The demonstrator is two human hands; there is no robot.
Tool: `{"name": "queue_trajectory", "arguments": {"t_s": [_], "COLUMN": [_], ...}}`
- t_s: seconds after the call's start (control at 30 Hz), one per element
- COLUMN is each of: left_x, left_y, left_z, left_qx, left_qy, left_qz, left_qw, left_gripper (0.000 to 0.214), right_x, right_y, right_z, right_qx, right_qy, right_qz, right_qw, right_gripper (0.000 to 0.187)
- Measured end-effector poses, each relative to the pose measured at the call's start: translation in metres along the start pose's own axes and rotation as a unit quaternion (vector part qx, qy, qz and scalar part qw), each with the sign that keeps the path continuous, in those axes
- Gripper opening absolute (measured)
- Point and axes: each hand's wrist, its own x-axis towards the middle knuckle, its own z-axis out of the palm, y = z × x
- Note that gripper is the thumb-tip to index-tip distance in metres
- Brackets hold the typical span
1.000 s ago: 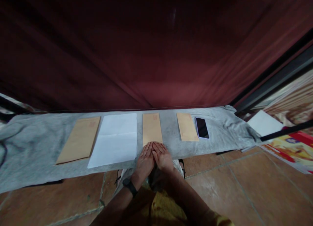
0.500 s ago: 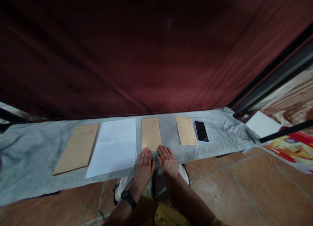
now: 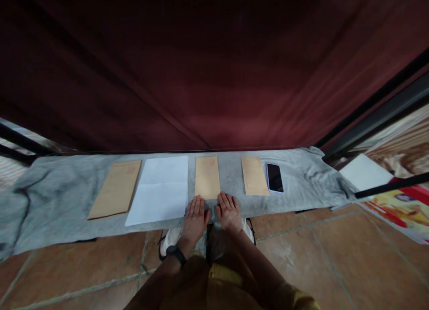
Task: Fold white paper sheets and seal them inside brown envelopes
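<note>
My left hand (image 3: 195, 217) and my right hand (image 3: 228, 211) lie flat and open, palms down, side by side on the near edge of a grey cloth (image 3: 60, 198). A black watch (image 3: 176, 254) is on my left wrist. Just beyond my fingertips lies a narrow brown envelope (image 3: 207, 176). To its left is a white sheet of paper (image 3: 160, 189), then a larger brown envelope (image 3: 116, 188). To the right lie another narrow brown envelope (image 3: 254, 175) and a dark phone (image 3: 275, 177). Neither hand holds anything.
A dark red curtain (image 3: 214, 73) hangs behind the cloth. A black metal frame (image 3: 378, 108) runs diagonally at the right, with a white sheet (image 3: 363, 172) and a colourful printed poster (image 3: 402, 207) beyond it. Terracotta floor tiles (image 3: 335, 261) lie below; my white shoes (image 3: 170, 238) show under the hands.
My hands, pressed together on the middle envelope's near end, have drawn back and apart onto the cloth edge. The view has shifted slightly.
</note>
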Motion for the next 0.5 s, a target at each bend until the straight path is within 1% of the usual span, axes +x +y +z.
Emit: {"name": "queue_trajectory", "arguments": {"t_s": [0.1,0.2,0.27,0.37,0.5], "left_x": [0.003,0.004,0.003,0.002,0.005], "left_y": [0.001,0.002,0.002,0.004,0.005], "left_z": [-0.003,-0.005,-0.007,-0.009,-0.013], "left_qx": [0.009,0.010,0.008,0.008,0.009], "left_qy": [-0.026,-0.051,-0.062,-0.066,-0.077], "left_qz": [-0.001,0.001,0.004,0.003,-0.001], "left_qw": [1.000,0.999,0.998,0.998,0.997], "left_gripper": [0.056,0.055,0.056,0.058,0.055], "right_x": [0.000,-0.001,-0.001,-0.001,0.002], "right_y": [-0.008,-0.019,-0.025,-0.030,-0.031], "right_z": [-0.002,-0.001,0.001,0.002,-0.001], "right_qx": [0.003,0.022,0.033,0.041,0.046], "right_qy": [-0.014,-0.046,-0.070,-0.086,-0.082], "right_qz": [-0.004,-0.050,-0.066,-0.057,-0.047], "right_qw": [1.000,0.997,0.995,0.994,0.994], "right_gripper": [0.048,0.048,0.047,0.047,0.046]}}
